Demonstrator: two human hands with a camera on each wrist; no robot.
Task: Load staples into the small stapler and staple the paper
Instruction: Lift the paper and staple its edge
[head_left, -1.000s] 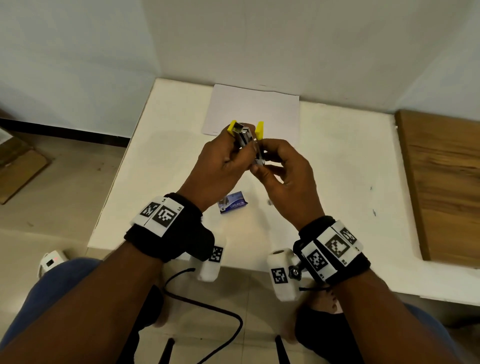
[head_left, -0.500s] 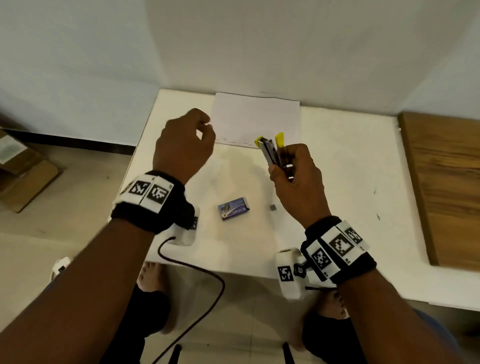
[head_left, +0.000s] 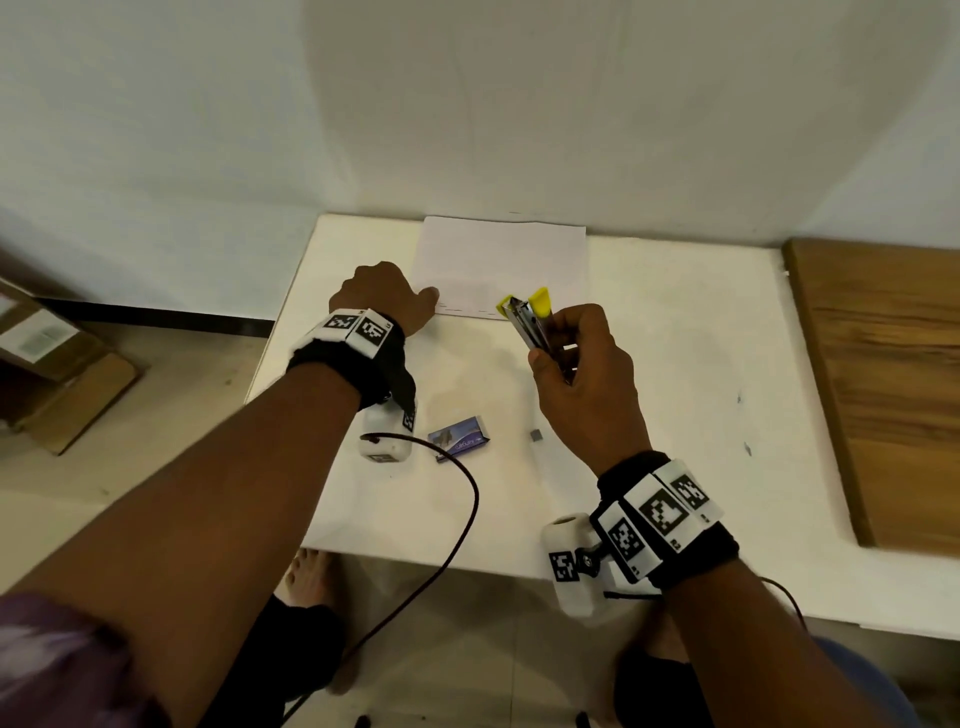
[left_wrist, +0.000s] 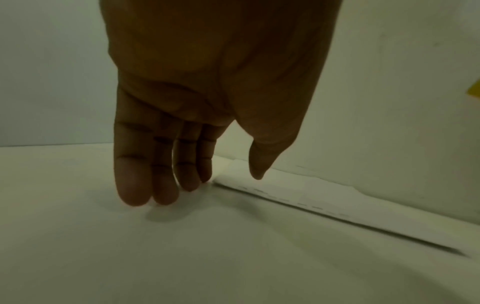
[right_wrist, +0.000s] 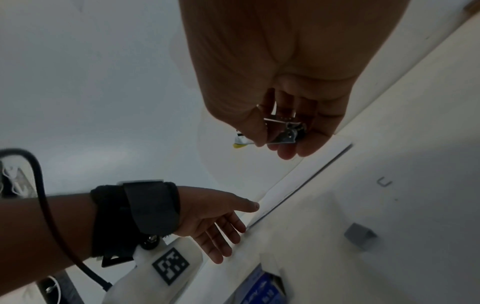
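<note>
The small stapler (head_left: 530, 322), metal with yellow ends, is held above the table by my right hand (head_left: 571, 364), whose fingers and thumb curl round its rear; its yellow ends point away from me. The right wrist view shows the stapler's hinge end (right_wrist: 287, 133) in that grip. The white paper (head_left: 504, 257) lies flat at the table's far edge. My left hand (head_left: 395, 293) hangs at the paper's near left corner with straight fingers (left_wrist: 135, 185) just over the table and the thumb above the paper's edge (left_wrist: 285, 195). It holds nothing.
A blue staple box (head_left: 460, 439) and a short grey staple strip (head_left: 536, 435) lie mid-table, and a loose staple (right_wrist: 384, 182) lies near them. A wooden board (head_left: 883, 389) borders the white table (head_left: 675, 364) on the right. A black cable (head_left: 467, 519) trails off the near edge.
My left hand let go of the stapler, swung out to the left, then came down at the paper's near left corner. The right hand kept the stapler and shifted right.
</note>
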